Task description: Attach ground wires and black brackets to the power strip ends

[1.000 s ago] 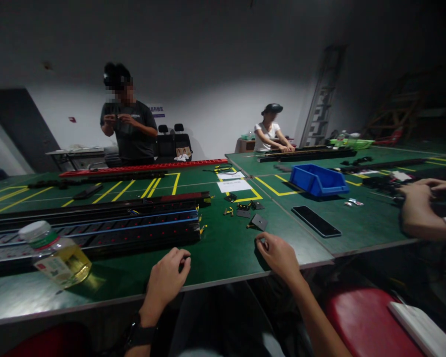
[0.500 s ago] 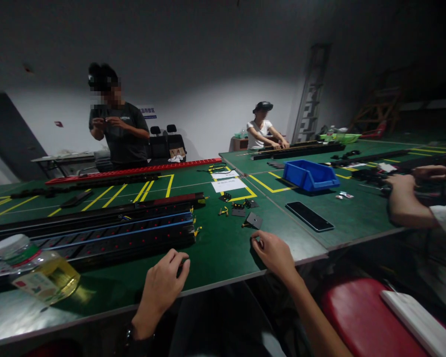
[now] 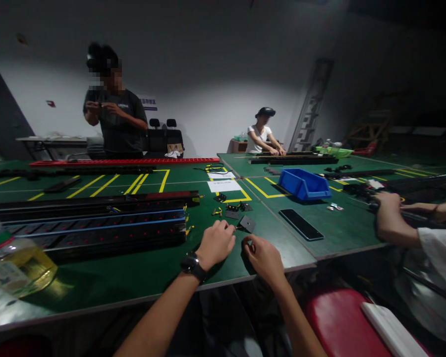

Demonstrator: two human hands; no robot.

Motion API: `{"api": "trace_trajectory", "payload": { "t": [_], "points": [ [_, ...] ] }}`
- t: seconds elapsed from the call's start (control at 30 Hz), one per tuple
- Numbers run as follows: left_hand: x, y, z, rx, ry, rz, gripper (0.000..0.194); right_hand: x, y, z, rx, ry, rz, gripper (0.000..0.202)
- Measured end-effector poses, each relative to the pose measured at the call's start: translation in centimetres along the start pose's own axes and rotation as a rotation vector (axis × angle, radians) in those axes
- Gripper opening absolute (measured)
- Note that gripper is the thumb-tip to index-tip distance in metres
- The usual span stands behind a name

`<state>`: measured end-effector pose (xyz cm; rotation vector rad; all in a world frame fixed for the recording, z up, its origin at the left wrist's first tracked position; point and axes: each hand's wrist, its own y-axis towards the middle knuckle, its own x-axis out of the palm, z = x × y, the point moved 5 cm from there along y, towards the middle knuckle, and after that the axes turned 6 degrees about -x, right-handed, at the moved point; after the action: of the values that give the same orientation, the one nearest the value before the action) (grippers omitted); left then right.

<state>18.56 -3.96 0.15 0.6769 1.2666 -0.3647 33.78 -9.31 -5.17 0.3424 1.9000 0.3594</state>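
My left hand [image 3: 217,243], with a black watch on its wrist, reaches over the green table. Its fingers are slightly bent and apart, the tips beside a small black square plate [image 3: 247,224] with a thin yellow-brown lead. Whether they touch the lead, I cannot tell. My right hand [image 3: 264,257] rests near the table edge, just in front of that plate, thumb and fingers curled together; anything inside is hidden. Behind the plate lie more small black parts [image 3: 232,213] and a short yellow-wired piece [image 3: 217,211].
Long black rails [image 3: 134,233] with blue strips lie at left, behind a bottle of yellow liquid [image 3: 29,267]. A phone [image 3: 301,224], a blue bin [image 3: 305,186] and white paper sheets [image 3: 224,185] are on the table. A co-worker's arm [image 3: 397,218] is at right; two people stand or sit across.
My left hand has moved right and forward, from the near table edge to beside the square plate. My right hand stays curled in about the same place. The view has shifted slightly.
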Motion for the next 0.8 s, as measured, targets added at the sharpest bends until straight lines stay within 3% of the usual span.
{"api": "trace_trajectory", "payload": {
  "t": [0.23, 0.5, 0.63, 0.8],
  "points": [
    [1.7, 3.4, 1.2, -0.093, 0.033, -0.043, 0.020, -0.1, -0.1, 0.0, 0.007, 0.019, 0.012, 0.029],
    [2.6, 3.9, 0.8, -0.149, 0.022, -0.085, 0.019, 0.0, -0.2, 0.3, 0.002, 0.033, 0.012, 0.031],
    [1.4, 1.9, 0.3, -0.148, -0.034, -0.061, 0.019, 0.0, -0.3, 0.4, -0.005, 0.036, 0.009, 0.030],
    [-1.5, -4.1, -2.3, -0.193, -0.175, -0.002, 0.018, 0.1, -0.4, 0.2, -0.016, 0.037, 0.036, 0.031]
  ]
}}
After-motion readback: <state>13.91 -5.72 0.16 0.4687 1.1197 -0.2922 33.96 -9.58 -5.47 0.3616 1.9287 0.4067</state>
